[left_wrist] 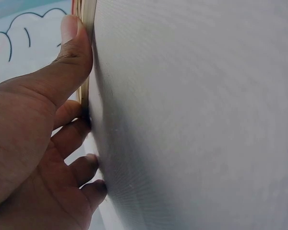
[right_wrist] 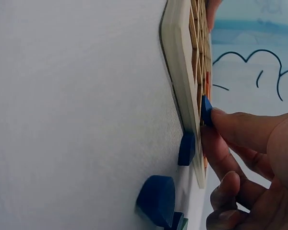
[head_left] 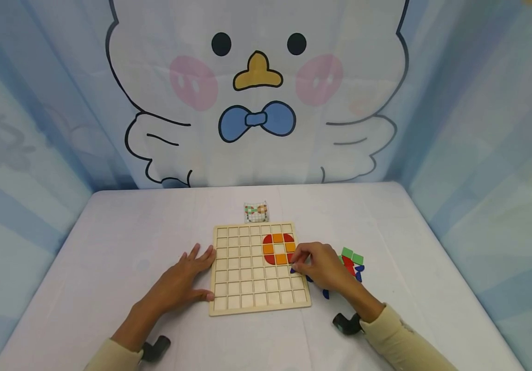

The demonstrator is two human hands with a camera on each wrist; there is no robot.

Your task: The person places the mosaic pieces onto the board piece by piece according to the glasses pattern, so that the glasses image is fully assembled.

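Blue piece (right_wrist: 207, 111) sits pinched in the right hand (head_left: 320, 265) — left hand (head_left: 183, 281) splayed against the board (head_left: 253, 283).

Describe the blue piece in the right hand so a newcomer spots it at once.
On the white table lies a square wooden grid board. Near its right edge, just below the red-and-orange tile ring, the right hand pinches one small dark-blue piece. Other blue pieces lie loose to the board's right; only this one is held.
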